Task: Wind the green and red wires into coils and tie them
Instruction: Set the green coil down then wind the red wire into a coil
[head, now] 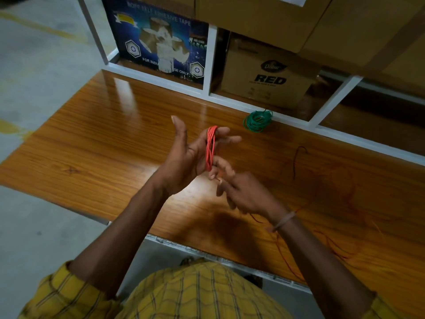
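Note:
Several turns of red wire (211,148) are wrapped around the fingers of my left hand (190,155), which is held up over the wooden table with its fingers spread and thumb raised. Just below it, my right hand (243,192) pinches the running strand of the red wire. The loose length of red wire (331,247) trails across the table to the right, blurred. A green wire coil (258,120) lies wound up on the table at the back, apart from both hands.
The wooden table (103,139) runs along a white shelf frame (212,58) holding a blue tape carton (161,38) and brown cardboard boxes (266,72). A short dark wire piece (296,160) lies right of my hands. Concrete floor lies to the left.

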A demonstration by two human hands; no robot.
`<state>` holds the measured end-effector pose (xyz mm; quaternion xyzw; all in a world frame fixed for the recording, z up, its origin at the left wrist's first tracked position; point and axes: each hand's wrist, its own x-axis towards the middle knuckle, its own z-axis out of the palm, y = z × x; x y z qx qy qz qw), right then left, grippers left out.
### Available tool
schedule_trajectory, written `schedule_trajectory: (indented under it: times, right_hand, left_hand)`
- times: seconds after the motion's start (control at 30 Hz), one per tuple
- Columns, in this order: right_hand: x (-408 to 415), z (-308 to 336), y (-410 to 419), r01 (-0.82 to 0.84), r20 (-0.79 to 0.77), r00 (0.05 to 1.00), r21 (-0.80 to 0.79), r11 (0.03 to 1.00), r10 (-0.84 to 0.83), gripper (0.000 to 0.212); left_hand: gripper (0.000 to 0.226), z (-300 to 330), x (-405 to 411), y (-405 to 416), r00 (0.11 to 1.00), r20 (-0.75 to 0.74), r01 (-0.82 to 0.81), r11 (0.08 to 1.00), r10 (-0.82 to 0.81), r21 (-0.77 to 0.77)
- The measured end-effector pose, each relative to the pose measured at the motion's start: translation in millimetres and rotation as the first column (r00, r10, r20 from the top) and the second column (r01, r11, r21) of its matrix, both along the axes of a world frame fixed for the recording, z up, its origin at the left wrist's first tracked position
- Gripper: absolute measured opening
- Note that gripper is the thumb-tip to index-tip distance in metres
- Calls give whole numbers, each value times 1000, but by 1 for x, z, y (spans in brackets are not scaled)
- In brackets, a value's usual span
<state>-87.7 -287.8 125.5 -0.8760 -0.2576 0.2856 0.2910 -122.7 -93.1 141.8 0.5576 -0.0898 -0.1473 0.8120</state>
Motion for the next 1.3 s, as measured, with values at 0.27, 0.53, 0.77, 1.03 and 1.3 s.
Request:
schedule_trajectory:
  times: [0.27, 0.53, 0.77, 1.03, 1.3]
  right_hand:
    - [-28, 59, -8, -259, 377, 888, -62, 964, 263, 19]
    - [34, 106, -40, 0, 1, 1000, 454, 891, 0, 13]
    - [63, 60, -34, 161, 24, 981, 453, 877, -193, 17]
    - [9, 1, -17, 96, 146, 978, 320, 943, -149, 26]
    - [-21, 34, -25, -206, 311, 939, 157, 966, 150, 9]
  left_hand:
    - [104, 1, 7, -14, 992, -57, -94, 962, 112, 257]
    - [111, -1, -8, -25, 997, -26, 80, 950, -76, 301]
    - [119, 5, -17, -24, 990, 4, 137, 990, -138, 31]
    - [117, 23, -9, -8, 1000, 5, 9, 982, -9, -190]
    - [117, 11, 9, -7, 977, 4, -211, 975, 211, 75]
